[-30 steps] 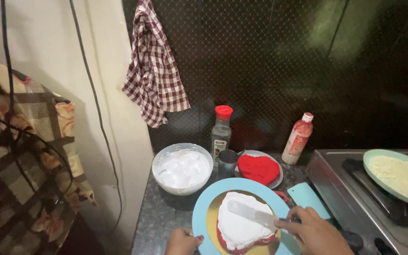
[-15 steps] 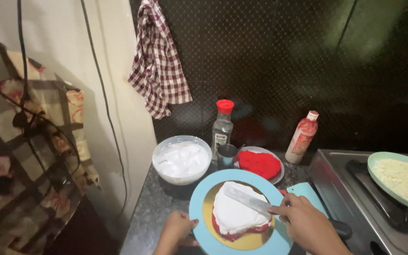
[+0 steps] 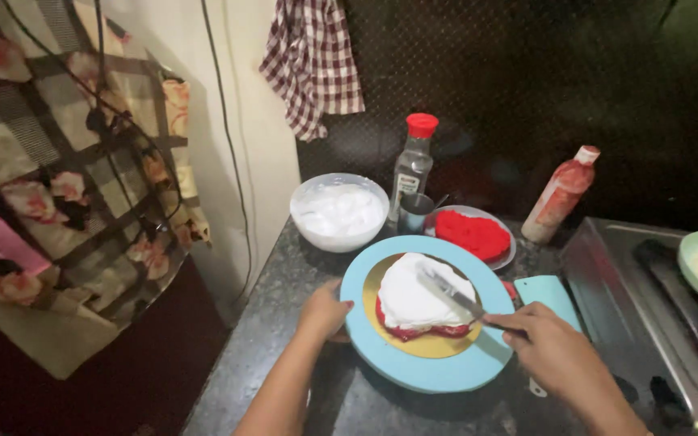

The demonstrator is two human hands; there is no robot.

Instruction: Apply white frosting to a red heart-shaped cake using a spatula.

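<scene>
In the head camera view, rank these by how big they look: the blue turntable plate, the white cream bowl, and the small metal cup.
Largest to smallest:
1. blue turntable plate
2. white cream bowl
3. small metal cup

The plate is nearer the camera, which exaggerates its lead.

- Left hand [image 3: 324, 310]: reached in from the lower edge, forearm bare and angled up to the right; palm down, fingers curled, fingertips pressed against the rim of what it steadied.
- Right hand [image 3: 555, 352]: entered from the lower right corner, back of the hand up, knuckles toward the camera; fingers closed round a thin handle, thumb and forefinger pinched at its near end.
- Both wrists roughly level; hands well apart, not touching each other.
</scene>
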